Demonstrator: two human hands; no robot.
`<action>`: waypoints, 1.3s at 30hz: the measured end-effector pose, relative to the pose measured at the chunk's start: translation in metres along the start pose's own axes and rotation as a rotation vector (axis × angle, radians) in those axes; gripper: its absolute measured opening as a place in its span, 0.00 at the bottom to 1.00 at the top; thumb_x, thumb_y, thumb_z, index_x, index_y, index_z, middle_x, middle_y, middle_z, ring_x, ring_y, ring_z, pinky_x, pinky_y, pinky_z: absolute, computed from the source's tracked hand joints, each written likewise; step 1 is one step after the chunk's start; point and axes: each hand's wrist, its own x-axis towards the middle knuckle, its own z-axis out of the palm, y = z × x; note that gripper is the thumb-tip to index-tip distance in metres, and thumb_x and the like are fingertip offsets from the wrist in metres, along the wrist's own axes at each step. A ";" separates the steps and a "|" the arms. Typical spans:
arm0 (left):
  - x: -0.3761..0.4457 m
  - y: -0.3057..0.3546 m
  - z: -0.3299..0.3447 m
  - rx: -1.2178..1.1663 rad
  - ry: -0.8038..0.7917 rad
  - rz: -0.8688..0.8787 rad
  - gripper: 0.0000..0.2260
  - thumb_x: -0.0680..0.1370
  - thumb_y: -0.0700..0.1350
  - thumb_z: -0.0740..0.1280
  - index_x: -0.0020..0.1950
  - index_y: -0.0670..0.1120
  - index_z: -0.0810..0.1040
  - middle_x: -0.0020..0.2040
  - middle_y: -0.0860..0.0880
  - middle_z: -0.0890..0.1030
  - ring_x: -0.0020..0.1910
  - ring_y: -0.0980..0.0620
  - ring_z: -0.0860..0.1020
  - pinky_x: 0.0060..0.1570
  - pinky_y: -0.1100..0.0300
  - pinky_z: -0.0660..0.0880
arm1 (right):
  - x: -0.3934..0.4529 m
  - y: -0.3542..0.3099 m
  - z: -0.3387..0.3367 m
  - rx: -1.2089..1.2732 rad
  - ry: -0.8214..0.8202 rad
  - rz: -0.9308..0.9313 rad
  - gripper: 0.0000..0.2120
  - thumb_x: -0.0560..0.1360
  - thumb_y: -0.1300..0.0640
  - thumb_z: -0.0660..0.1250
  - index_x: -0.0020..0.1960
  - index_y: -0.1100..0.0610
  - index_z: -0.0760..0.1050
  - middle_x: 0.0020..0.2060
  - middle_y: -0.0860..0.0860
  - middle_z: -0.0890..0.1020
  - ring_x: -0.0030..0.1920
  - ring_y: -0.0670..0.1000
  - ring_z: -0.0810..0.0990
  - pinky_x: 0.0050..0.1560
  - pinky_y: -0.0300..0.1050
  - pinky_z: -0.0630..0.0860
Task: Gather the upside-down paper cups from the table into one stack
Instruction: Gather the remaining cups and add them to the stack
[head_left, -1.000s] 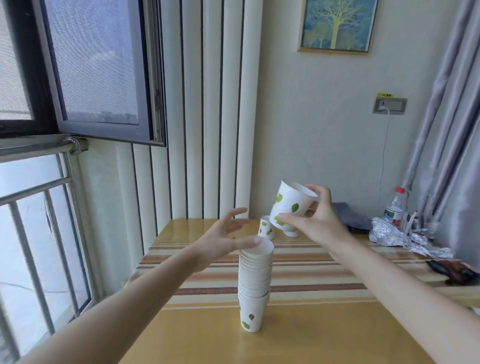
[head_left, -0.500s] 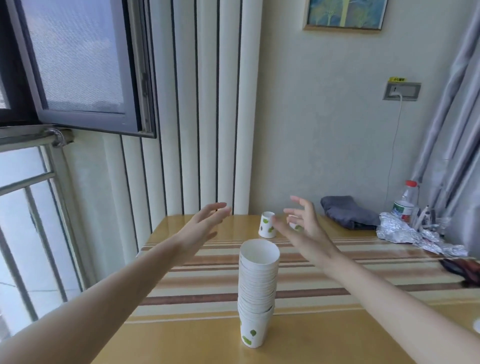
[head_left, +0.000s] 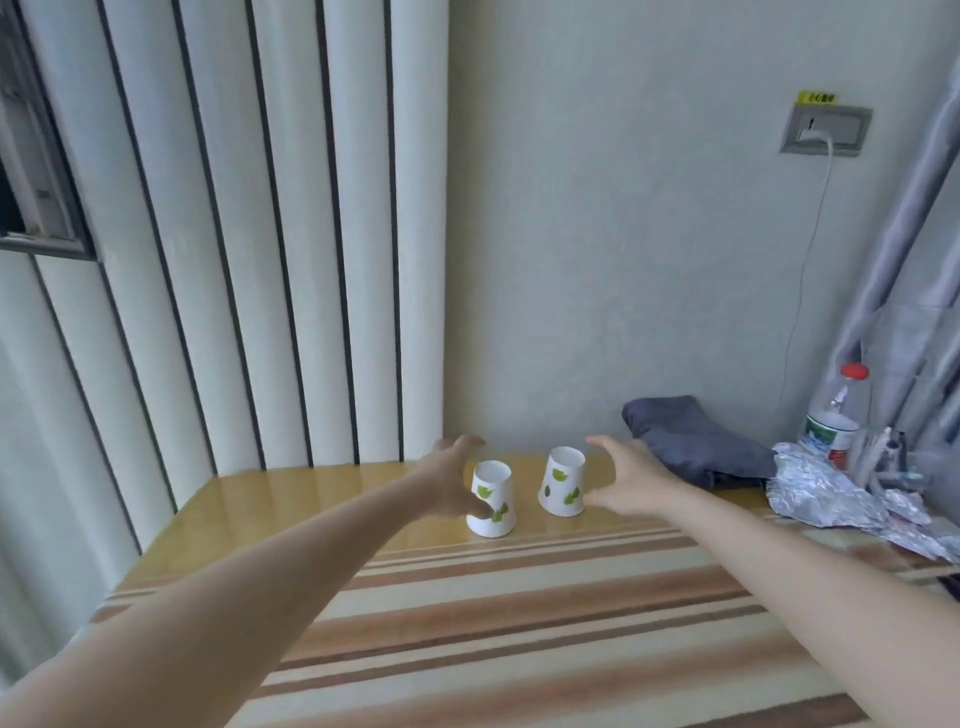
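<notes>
Two upside-down white paper cups with green leaf prints stand on the far part of the wooden table (head_left: 291, 499). The left cup (head_left: 492, 500) tilts slightly, and my left hand (head_left: 448, 483) is at its left side with fingers spread, touching or nearly touching it. The right cup (head_left: 563, 488) stands upright, with my right hand (head_left: 626, 480) open just to its right, thumb near the base. Neither hand has closed around a cup. The tall stack is out of view.
A striped cloth (head_left: 519, 623) covers the near table. A folded grey cloth (head_left: 691, 441) lies behind my right hand. Crumpled foil (head_left: 831, 493) and a red-capped plastic bottle (head_left: 836, 415) sit at the far right by the curtain. A wall is close behind.
The cup held a second ago went onto the stack. Both hands then reached forward to the two far cups, and the view moved so the stack dropped out of sight.
</notes>
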 end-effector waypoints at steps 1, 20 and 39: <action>0.014 0.000 0.008 0.071 -0.016 0.018 0.42 0.70 0.46 0.77 0.79 0.53 0.57 0.75 0.45 0.62 0.71 0.42 0.68 0.68 0.50 0.70 | 0.017 0.004 0.004 -0.030 -0.023 -0.004 0.42 0.66 0.47 0.73 0.75 0.44 0.58 0.73 0.55 0.64 0.65 0.56 0.74 0.61 0.47 0.74; 0.000 -0.022 0.000 -0.441 0.309 -0.256 0.30 0.68 0.56 0.77 0.60 0.45 0.67 0.56 0.46 0.76 0.48 0.46 0.81 0.40 0.56 0.80 | 0.024 -0.016 0.033 0.377 0.274 0.064 0.18 0.66 0.52 0.73 0.48 0.51 0.65 0.47 0.54 0.75 0.39 0.54 0.75 0.33 0.45 0.71; -0.273 0.065 -0.111 -1.043 0.002 0.097 0.28 0.74 0.45 0.75 0.67 0.58 0.62 0.58 0.40 0.82 0.55 0.41 0.84 0.57 0.47 0.80 | -0.259 -0.127 -0.060 1.026 0.003 -0.209 0.35 0.68 0.56 0.77 0.68 0.44 0.62 0.56 0.55 0.82 0.54 0.56 0.83 0.55 0.54 0.81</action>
